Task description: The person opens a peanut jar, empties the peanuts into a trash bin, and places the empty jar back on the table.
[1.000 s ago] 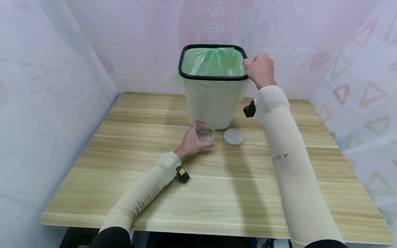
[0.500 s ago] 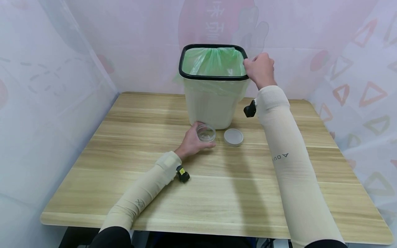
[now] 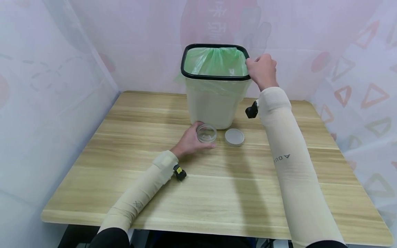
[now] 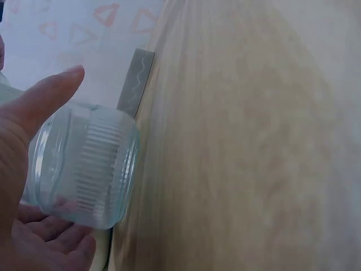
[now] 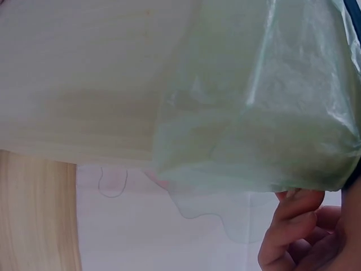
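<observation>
A small clear jar (image 3: 206, 133) without its lid stands on the table in front of the cream trash bin (image 3: 211, 106). My left hand (image 3: 190, 140) is around the jar's left side, thumb straight along the near side and fingers behind. In the left wrist view the thumb (image 4: 53, 96) stretches past the jar (image 4: 84, 164), and the fingers lie loosely on its other side. The right hand (image 3: 263, 71) grips the right side of the bin's black rim (image 3: 217, 78). A green trash bag (image 3: 220, 62) lines the bin, its edge folded down outside. In the right wrist view the bag (image 5: 254, 118) partly hides the fingertips.
A round grey-white lid (image 3: 234, 137) lies on the wooden table (image 3: 149, 113), just right of the jar. Printed cloth walls (image 3: 149, 51) close off the back and sides. The table's front edge runs below both forearms.
The left hand has eased slightly left and its thumb now stands a little away from the jar. The right hand keeps its place at the rim; the head view has shifted slightly.
</observation>
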A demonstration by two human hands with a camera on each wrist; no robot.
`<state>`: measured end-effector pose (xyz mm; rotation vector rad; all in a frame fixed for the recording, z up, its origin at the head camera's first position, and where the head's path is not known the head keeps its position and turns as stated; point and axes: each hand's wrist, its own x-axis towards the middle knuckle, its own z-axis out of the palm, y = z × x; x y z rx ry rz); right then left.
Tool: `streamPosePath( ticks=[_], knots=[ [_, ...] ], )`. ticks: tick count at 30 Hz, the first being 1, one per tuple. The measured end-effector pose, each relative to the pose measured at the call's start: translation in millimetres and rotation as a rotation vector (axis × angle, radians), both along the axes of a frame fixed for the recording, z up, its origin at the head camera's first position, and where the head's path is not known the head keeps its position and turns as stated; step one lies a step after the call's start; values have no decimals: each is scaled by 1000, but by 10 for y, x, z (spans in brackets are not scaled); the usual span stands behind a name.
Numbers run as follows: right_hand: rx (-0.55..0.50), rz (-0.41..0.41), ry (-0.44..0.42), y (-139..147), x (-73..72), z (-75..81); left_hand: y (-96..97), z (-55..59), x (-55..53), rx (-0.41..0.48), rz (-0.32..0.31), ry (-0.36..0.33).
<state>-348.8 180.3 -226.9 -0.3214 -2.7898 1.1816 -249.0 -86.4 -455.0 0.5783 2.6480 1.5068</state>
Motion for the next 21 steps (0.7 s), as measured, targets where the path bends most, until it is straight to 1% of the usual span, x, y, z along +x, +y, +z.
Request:
streamPosePath(
  ticks=[2,5,8,11,13,16,19,21],
  knots=[
    [-24,-1,7,0,0,-29,-63,-12,-8,-17,-22,0],
    [-47,-4,18,-5,-1,-77,-163,2,10,-55,-45,-31],
    [-41,-16,30,-16,8,-101,-251,52,50,-102,-59,-70],
    [-36,-53,69,-25,23,-113,-313,124,85,-148,-65,-96],
    [-54,-80,117,-24,38,-135,-340,159,103,-185,-71,-92],
    [-93,-114,212,-4,68,-191,-353,191,121,-231,-86,-61],
    [-117,-117,281,31,94,-257,-352,206,130,-259,-108,-13],
    [-116,-106,303,62,111,-307,-358,214,135,-293,-106,17]
  ],
)
